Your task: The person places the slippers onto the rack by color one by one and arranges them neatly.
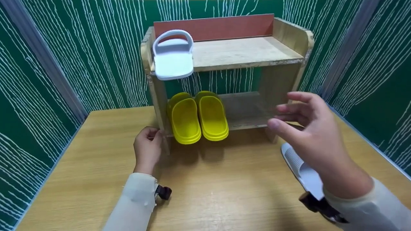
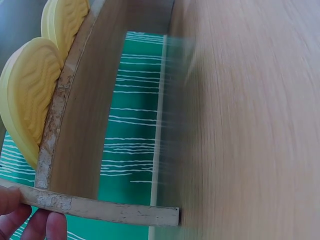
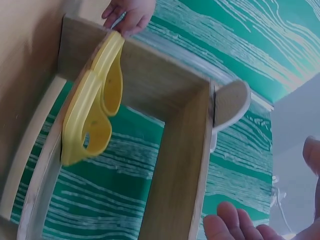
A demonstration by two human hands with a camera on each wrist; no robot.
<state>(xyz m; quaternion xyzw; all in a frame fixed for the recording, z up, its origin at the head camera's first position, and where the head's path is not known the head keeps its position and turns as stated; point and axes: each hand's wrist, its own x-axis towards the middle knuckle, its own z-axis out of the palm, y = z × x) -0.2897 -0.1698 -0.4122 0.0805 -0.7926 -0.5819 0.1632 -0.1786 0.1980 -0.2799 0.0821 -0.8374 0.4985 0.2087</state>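
Note:
A small wooden shoe rack (image 1: 247,53) with two shelves stands on the table. My left hand (image 1: 147,149) pinches the front edge of its left upright; in the left wrist view the thumb and fingers (image 2: 37,225) lie on either side of that edge. Two yellow slippers (image 1: 213,118) sit side by side on the lower shelf, toes inward. One white slipper (image 1: 175,64) rests at the left end of the top shelf. My right hand (image 1: 311,134) hovers in front of the rack's right side, fingers spread and nothing between them. Below it lies another white slipper (image 1: 303,171), partly covered by the hand and sleeve.
The wooden table (image 1: 96,160) is bounded by green walls (image 1: 106,48) with white streaks at the back and both sides. A reddish back board (image 1: 218,29) rises behind the top shelf. Both slipper heels on the lower shelf jut past its front edge.

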